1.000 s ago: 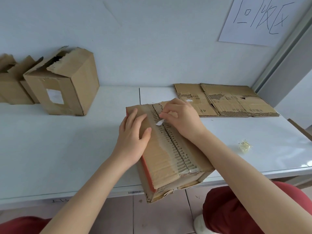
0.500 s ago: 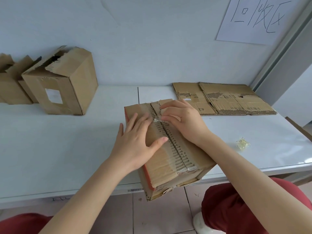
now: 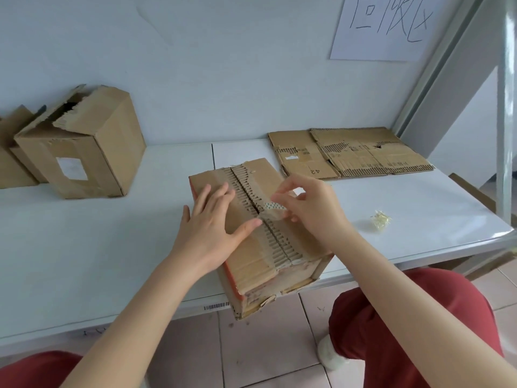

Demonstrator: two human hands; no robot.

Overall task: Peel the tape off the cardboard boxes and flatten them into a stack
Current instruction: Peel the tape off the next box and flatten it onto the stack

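Observation:
A worn cardboard box (image 3: pixel 260 264) lies on the white table, its near end hanging over the front edge. Its top seam shows torn corrugation. My left hand (image 3: pixel 215 222) presses flat on the left top flap, fingers spread and straight. My right hand (image 3: pixel 310 205) pinches a strip of clear tape (image 3: pixel 272 210) lifted up from the seam at mid-length. A stack of flattened boxes (image 3: pixel 352 155) lies at the back right of the table.
Two upright cardboard boxes stand at the back left, one (image 3: pixel 81 147) with a white label, another (image 3: pixel 14 155) partly cut off by the frame. A crumpled tape ball (image 3: pixel 380 219) lies to the right. The table's front edge (image 3: pixel 112 317) runs below my arms.
My right hand has lifted the tape strip off the seam and pulled it rightward. My left hand slid a little along the left flap, still pressing down.

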